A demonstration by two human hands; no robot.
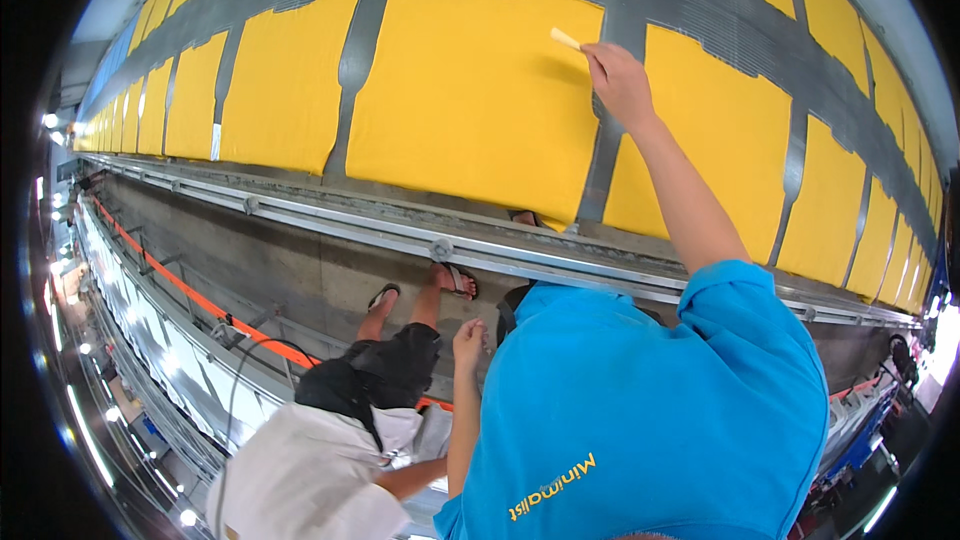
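My right hand [618, 80] is stretched out over a long grey table. Its fingers pinch a short, pale yellow strip [565, 38], held just above a flat yellow fabric panel [475, 90]; I cannot make out its exact kind. Beneath my wrist, a bare grey gap parts this panel from another yellow fabric panel [700, 130] on the right. Down by my left side, my left hand [469, 344] hangs with curled fingers, short of the metal rail. Whatever it may hold is hidden.
Rows of yellow panels cover the grey table [375, 10]. A metal rail [440, 248] runs along its near edge. Close on my left is a co-worker in a white shirt [310, 470]. An orange-edged table [170, 280] stands across the aisle.
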